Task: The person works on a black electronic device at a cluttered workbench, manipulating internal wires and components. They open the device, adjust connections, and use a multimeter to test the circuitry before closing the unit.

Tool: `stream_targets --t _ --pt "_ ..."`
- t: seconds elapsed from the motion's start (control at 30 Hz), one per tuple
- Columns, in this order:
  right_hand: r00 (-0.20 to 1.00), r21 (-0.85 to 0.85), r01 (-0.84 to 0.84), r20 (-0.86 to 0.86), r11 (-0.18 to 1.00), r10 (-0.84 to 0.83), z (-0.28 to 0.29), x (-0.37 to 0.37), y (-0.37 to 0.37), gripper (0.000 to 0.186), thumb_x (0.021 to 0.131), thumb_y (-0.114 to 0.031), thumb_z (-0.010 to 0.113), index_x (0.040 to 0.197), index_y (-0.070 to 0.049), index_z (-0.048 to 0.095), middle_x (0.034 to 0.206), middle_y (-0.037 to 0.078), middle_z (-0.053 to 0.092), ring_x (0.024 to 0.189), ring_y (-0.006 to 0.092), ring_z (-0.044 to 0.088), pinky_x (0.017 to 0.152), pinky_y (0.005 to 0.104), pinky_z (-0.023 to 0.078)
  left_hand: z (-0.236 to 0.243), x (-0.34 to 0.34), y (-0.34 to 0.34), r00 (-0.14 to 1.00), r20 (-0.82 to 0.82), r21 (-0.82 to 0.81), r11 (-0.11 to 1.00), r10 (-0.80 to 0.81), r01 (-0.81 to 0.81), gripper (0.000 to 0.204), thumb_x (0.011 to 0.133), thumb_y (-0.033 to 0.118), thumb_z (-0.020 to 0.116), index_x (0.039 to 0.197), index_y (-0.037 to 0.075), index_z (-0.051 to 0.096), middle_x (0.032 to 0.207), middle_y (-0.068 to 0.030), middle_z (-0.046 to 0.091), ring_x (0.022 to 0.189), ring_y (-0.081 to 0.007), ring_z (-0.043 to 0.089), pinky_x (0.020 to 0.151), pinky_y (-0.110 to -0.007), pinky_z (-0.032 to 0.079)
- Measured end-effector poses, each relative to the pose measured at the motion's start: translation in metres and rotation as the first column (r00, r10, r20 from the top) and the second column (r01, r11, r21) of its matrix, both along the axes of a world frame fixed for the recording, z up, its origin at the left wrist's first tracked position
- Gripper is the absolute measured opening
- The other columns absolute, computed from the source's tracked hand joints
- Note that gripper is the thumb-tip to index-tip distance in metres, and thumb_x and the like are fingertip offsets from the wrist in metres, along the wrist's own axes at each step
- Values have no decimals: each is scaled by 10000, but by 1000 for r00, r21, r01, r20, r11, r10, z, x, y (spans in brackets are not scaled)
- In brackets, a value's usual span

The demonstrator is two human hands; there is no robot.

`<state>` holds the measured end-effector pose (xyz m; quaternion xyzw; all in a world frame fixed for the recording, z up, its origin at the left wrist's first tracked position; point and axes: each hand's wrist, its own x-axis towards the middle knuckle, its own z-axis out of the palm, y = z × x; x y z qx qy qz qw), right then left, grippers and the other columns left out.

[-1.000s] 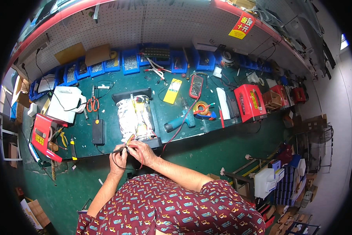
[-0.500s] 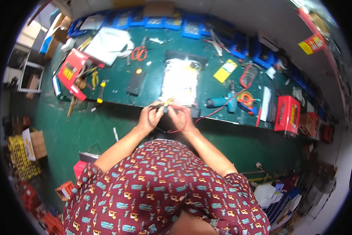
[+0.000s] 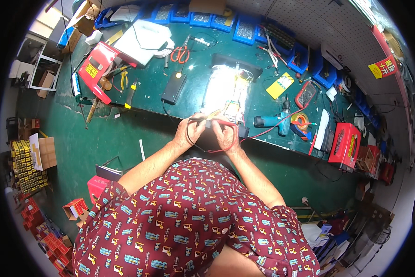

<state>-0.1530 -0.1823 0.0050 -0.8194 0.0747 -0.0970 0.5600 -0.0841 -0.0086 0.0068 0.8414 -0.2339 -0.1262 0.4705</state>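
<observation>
At the near edge of the green bench, my left hand (image 3: pixel 189 132) is closed on a black test probe (image 3: pixel 196 119). My right hand (image 3: pixel 226 136) pinches a red test probe (image 3: pixel 227 123), close beside the left. Both probes point inward at thin yellowish wires (image 3: pixel 214 113) between my fingertips; whether the tips touch metal is too small to tell. Beyond my hands lies an opened device with a glaring, silvery interior (image 3: pixel 223 90). From the right hand a red lead (image 3: pixel 267 131) runs to a red multimeter (image 3: pixel 305 94).
Right on the bench are a teal cordless drill (image 3: pixel 274 122), a yellow card (image 3: pixel 280 86), tape rolls (image 3: pixel 301 121) and a red case (image 3: pixel 344 142). Left are a black adapter (image 3: pixel 174 88) with a lit lamp, orange-handled scissors (image 3: pixel 180 54) and a red housing (image 3: pixel 98 69). Blue bins (image 3: pixel 245 30) line the back.
The whole view has shifted, so the bench things sit farther right in the picture, and it is sharper. Both hands stay together at the wires, still holding the probes.
</observation>
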Motion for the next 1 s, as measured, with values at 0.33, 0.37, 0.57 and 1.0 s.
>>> stream_targets --t 0.33,0.37,0.57,1.0 --pt "999 -28 25 24 999 -24 -3 -2 3 193 938 -107 637 1089 10 665 1014 185 710 941 314 713 805 365 550 10 0 0 998 -59 17 1000 3 -2 201 946 108 587 1107 3 646 959 -189 697 827 -299 699 758 -360 545" --pt "999 -43 22 41 999 -20 -4 -2 3 192 938 -105 636 1088 11 665 1017 184 710 944 314 713 807 365 550 11 -1 0 998 -70 17 1000 4 -2 202 947 108 588 1108 2 647 964 -190 698 830 -300 699 761 -359 545" --pt "992 -152 -5 126 988 24 -8 -1 3 182 935 -97 633 1075 15 660 1014 190 701 957 337 703 812 380 553 6 -1 -1 999 -36 14 1000 3 -2 204 948 102 584 1111 -3 644 982 -193 698 830 -300 695 767 -357 543" --pt "995 -157 1 95 988 14 -1 6 1 159 934 -76 614 1068 5 636 963 220 692 901 409 693 747 428 556 -2 1 2 993 -120 -186 983 -14 -9 197 986 96 572 1141 -5 640 825 -63 667 727 -104 614 680 -273 516"
